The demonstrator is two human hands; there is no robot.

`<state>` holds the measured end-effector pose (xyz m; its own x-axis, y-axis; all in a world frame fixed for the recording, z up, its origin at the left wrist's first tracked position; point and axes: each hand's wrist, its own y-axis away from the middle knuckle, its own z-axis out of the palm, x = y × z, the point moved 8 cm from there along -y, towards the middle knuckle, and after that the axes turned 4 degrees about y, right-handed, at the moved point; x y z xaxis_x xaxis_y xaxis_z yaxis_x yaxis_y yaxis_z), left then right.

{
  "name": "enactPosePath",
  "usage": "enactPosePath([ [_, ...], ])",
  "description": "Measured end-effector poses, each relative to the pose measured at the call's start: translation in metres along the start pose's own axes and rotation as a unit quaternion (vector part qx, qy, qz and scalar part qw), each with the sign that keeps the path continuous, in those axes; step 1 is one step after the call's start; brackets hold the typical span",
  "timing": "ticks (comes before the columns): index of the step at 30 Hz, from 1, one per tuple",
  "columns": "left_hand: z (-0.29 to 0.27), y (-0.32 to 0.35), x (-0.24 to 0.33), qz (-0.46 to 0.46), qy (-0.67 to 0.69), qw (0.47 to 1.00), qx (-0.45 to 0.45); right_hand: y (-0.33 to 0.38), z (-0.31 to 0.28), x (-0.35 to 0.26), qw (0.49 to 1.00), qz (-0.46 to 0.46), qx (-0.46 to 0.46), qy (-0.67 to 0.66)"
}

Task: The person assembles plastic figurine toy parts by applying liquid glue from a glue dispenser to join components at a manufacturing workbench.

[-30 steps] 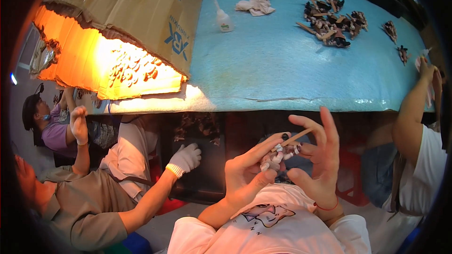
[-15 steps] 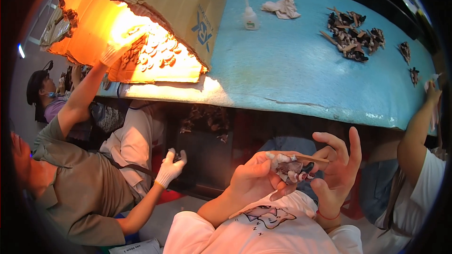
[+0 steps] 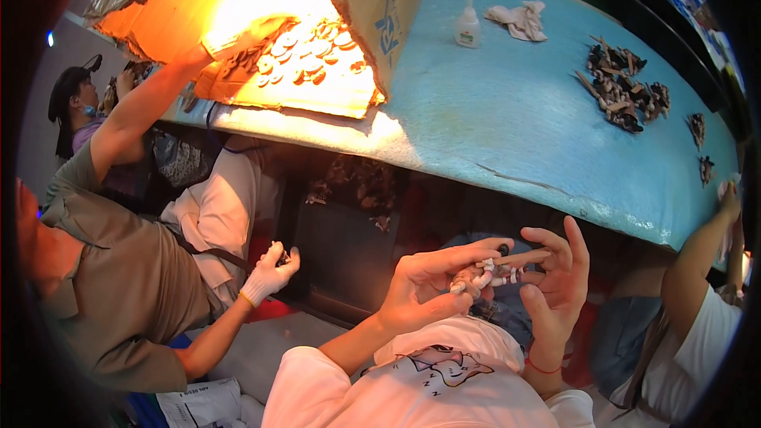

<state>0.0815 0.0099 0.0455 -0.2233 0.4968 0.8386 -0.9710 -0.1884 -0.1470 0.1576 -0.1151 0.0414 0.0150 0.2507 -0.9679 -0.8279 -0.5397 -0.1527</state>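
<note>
My left hand (image 3: 432,279) is closed on a small painted figurine (image 3: 479,277) with pale and dark parts, pinching it between thumb and fingers. A flat tan stick (image 3: 523,257) juts from the figurine toward my right hand. Beside it my right hand (image 3: 559,277) has its fingers apart and partly bent, near the end of the stick; whether a fingertip touches it I cannot tell. Both hands are above my lap, in front of the blue table (image 3: 476,127). A pile of similar figurines (image 3: 626,91) lies on the table's right part.
A squeeze bottle (image 3: 468,28) and a crumpled white cloth (image 3: 519,21) lie at the back. Two figurines lie apart near the right edge. At left, a co-worker's gloved hand (image 3: 271,276) is near a brightly lit cardboard box (image 3: 400,16) with many small pieces; another person's arm (image 3: 697,246) is at right.
The figurine has been turned in my left hand, so a dark round part now shows at its top. My view has shifted a little; the right hand stays beside it.
</note>
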Motion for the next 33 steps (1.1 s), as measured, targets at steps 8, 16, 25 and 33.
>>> enactPosePath([
  [8, -0.040, 0.026, -0.032, -0.127, 0.332, 0.920, 0.165, -0.003, 0.012, 0.018, 0.999, 0.041, -0.025, 0.022],
  [16, -0.052, 0.042, -0.035, -0.164, 0.483, 0.837, 0.196, -0.003, 0.024, 0.036, 0.996, 0.069, -0.044, 0.044],
  [25, -0.129, 0.071, -0.052, -0.080, 0.293, 0.895, 0.325, -0.002, 0.021, 0.053, 0.988, 0.063, -0.045, 0.132],
  [33, -0.317, 0.205, -0.164, -0.115, 0.089, 0.791, 0.595, -0.002, 0.027, 0.068, 0.939, 0.018, -0.081, 0.333],
])
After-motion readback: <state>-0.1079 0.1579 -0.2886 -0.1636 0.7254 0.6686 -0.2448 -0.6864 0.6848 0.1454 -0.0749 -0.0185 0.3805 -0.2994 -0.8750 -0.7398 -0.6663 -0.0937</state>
